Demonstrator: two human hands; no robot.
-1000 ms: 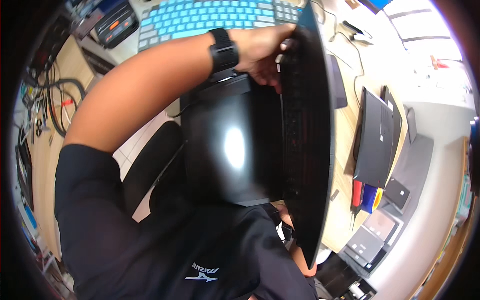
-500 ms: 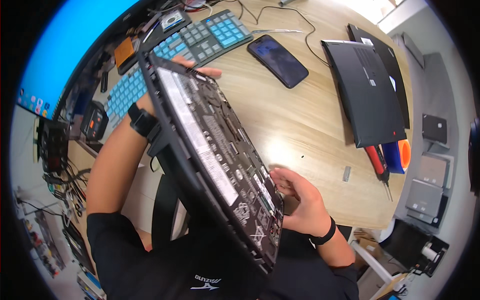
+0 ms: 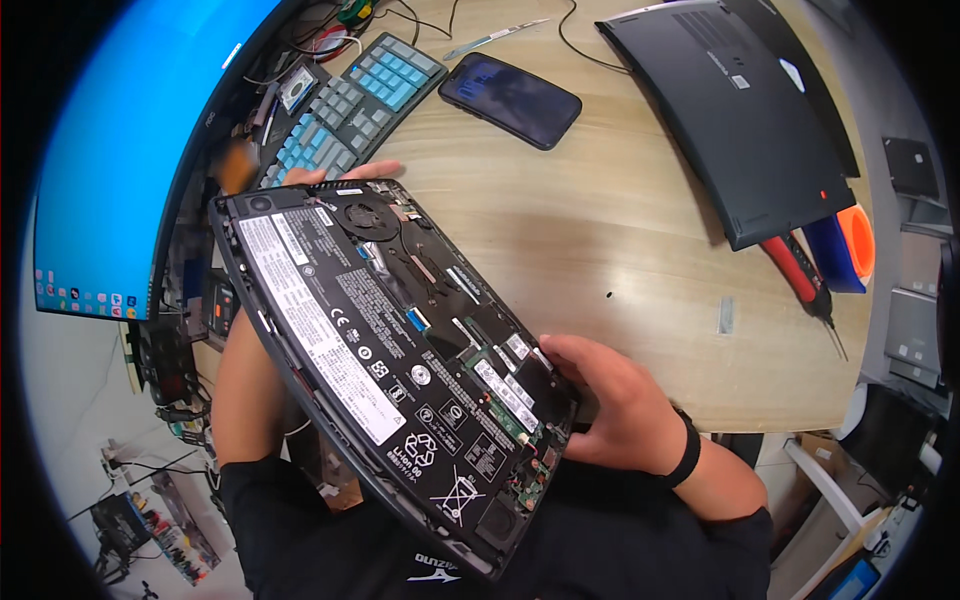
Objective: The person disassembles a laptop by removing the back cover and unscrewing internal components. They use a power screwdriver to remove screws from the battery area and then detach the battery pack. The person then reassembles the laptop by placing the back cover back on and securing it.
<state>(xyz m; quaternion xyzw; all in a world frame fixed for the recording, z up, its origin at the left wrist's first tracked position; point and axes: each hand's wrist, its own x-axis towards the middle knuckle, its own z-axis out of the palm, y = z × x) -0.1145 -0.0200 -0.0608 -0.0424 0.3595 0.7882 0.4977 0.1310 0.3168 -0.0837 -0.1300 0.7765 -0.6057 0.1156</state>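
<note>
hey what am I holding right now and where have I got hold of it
An opened laptop base with its internals exposed, held in both hands: the left hand grips its far edge near the fan, and the right hand grips the near right edge.

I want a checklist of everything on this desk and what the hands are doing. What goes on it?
Surface: light wooden desk, bare in the middle.
Job's things: opened laptop base, held tilted above the desk edge, battery, fan and circuit board showing.
Clutter: black phone; blue-and-grey keyboard; closed black laptop; red-handled screwdriver; small metal piece.
Grips: left hand holds the base's far edge, only fingertips show; right hand grasps its near corner.
Cables: black cable by the closed laptop; tangled wires behind the keyboard.
Surroundings: curved blue monitor; orange-and-blue object at the desk's right edge.
</note>
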